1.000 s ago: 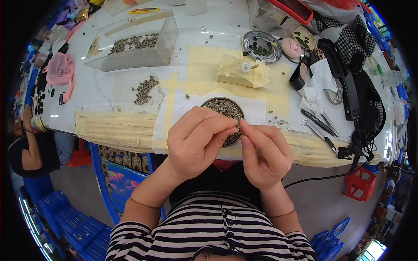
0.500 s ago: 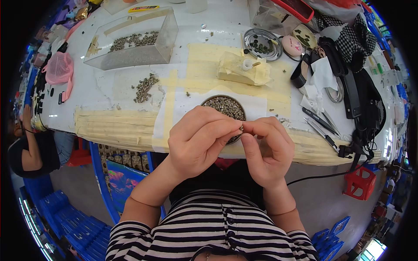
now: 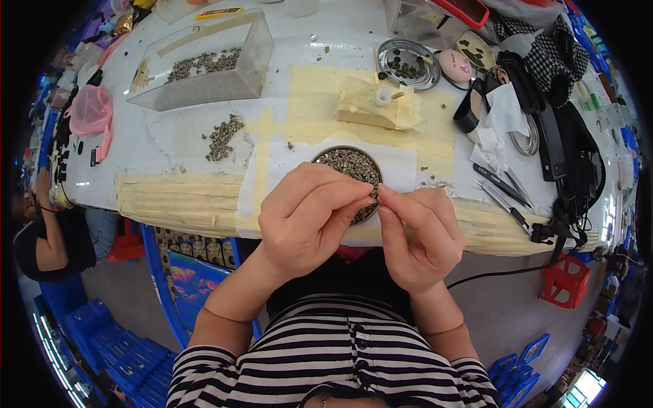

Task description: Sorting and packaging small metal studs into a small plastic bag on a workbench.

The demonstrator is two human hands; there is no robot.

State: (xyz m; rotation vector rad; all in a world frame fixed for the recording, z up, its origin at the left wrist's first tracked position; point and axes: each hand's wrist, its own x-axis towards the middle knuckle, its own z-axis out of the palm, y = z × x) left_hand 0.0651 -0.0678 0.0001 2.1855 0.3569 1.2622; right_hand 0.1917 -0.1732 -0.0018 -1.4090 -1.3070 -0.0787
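Note:
A round dish (image 3: 383, 178) full of small metallic parts (image 3: 350, 163) stands on white paper near the table's front edge. Both of my hands are over its near side, thumb and forefinger pinched on each. At the fingertips of my left hand (image 3: 303, 221) is a tiny piece, too small to make out. My right hand (image 3: 423, 231) is pinched close beside it, and whatever lies between its fingertips is hidden. Left of the paper lies a loose heap of similar small parts (image 3: 222, 138).
A clear box (image 3: 252, 75) with more small parts stands at the back left. Beyond the dish is a tape-covered block (image 3: 374, 112) with a small white cup. Tweezers (image 3: 503, 185), a round tray (image 3: 425, 80) and a black strap (image 3: 549, 146) lie at right. Another person (image 3: 54, 238) sits at far left.
My fingertips have drawn slightly apart, the left hand shifting a little left. The whole view has moved slightly.

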